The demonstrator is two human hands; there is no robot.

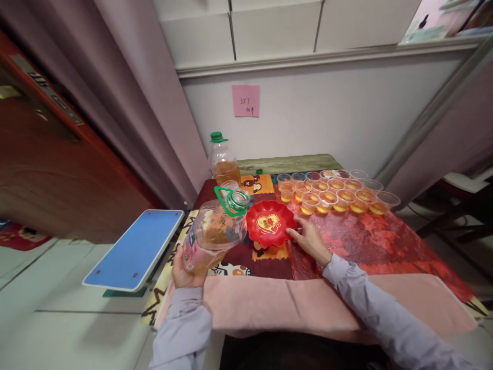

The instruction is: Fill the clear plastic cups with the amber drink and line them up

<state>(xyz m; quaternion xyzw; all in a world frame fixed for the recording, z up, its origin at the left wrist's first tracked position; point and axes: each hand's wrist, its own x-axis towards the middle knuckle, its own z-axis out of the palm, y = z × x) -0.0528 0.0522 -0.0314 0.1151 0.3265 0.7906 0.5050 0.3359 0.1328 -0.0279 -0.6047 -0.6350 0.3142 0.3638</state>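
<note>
My left hand (188, 272) is wrapped round the lower part of a large clear plastic jug (219, 226) with amber liquid inside. The jug leans to the right, its uncapped mouth and green carry handle (227, 203) near a red scalloped dish (271, 223). My right hand (310, 239) grips the right rim of that dish, thumb on top. A gold heart design shows on the dish. Whether the jug touches the dish I cannot tell. Behind the jug mouth, clear plastic (231, 187) that looks like a cup is partly hidden.
Several clear cups (327, 198) of amber liquid stand in rows at the back right. A second jug (226, 169), green-capped, stands at the back left. A loose green cap (259, 171) lies near the wall. A pink cloth (269, 306) covers the front edge; a blue-topped stool (134, 252) stands left.
</note>
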